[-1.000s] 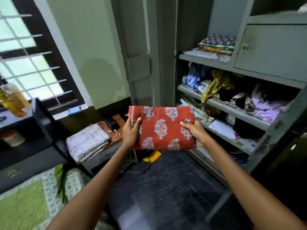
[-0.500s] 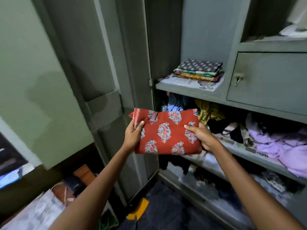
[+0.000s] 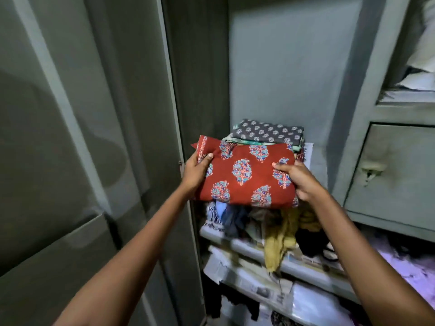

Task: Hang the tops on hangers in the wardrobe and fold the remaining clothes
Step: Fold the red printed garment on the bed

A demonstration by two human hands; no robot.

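Head view: both hands, left [image 3: 196, 170] and right [image 3: 300, 178], pinch folded red cloth [image 3: 244, 175] before stack [image 3: 267, 135]; unshelved; heap [image 3: 277, 229] below unfolded.

Matt printed-cloth red garment [image 3: 244, 175]

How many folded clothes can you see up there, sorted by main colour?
Red, block-printed folded cloth, held in both hands: 1
Grey, white-flowered folded cloth, top of the shelf stack: 1
Teal-green folded cloth beneath it: 1
Total: 3 clearly visible; lower layers of the stack are hidden.
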